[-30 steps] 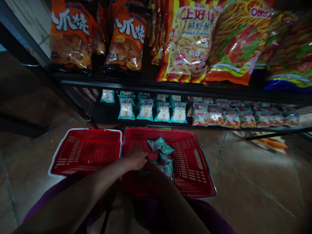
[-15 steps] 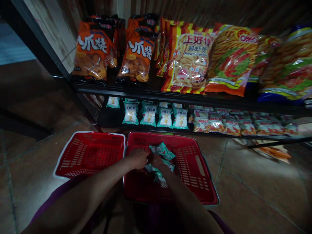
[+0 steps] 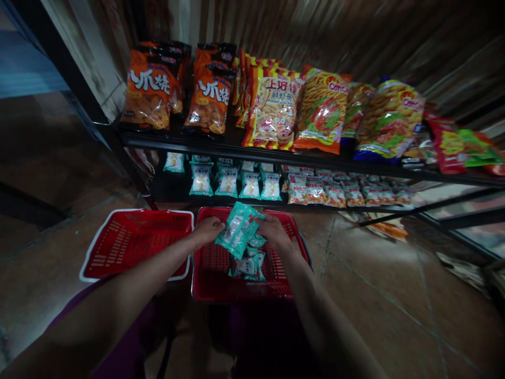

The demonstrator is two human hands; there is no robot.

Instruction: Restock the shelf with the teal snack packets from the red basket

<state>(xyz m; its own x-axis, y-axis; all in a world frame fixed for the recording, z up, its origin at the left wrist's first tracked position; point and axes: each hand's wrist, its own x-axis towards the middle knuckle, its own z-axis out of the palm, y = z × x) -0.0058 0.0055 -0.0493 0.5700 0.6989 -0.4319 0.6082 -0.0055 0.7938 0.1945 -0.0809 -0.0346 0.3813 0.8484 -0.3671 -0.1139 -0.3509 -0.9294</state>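
Both my hands hold a bunch of small teal snack packets (image 3: 239, 231) above the right red basket (image 3: 209, 287). My left hand (image 3: 207, 230) grips the bunch from the left, fingers closed. My right hand (image 3: 272, 230) grips it from the right, fingers closed too. A few more teal packets (image 3: 248, 263) lie inside that basket below the bunch. The left red basket (image 3: 136, 242) sits beside it on the floor with nothing visible in it.
A black shelf rack (image 3: 252, 152) stands ahead. Its low shelf carries teal packets (image 3: 226, 181) and red-white packets (image 3: 335, 193). The upper shelf carries large orange chip bags (image 3: 152, 95) and prawn cracker bags (image 3: 272, 113). Brown tiled floor (image 3: 374, 295) spreads right.
My hands rose out of the right basket, lifting a bunch of teal packets. The view tilted up and shifted, showing more of the shelf to the right.
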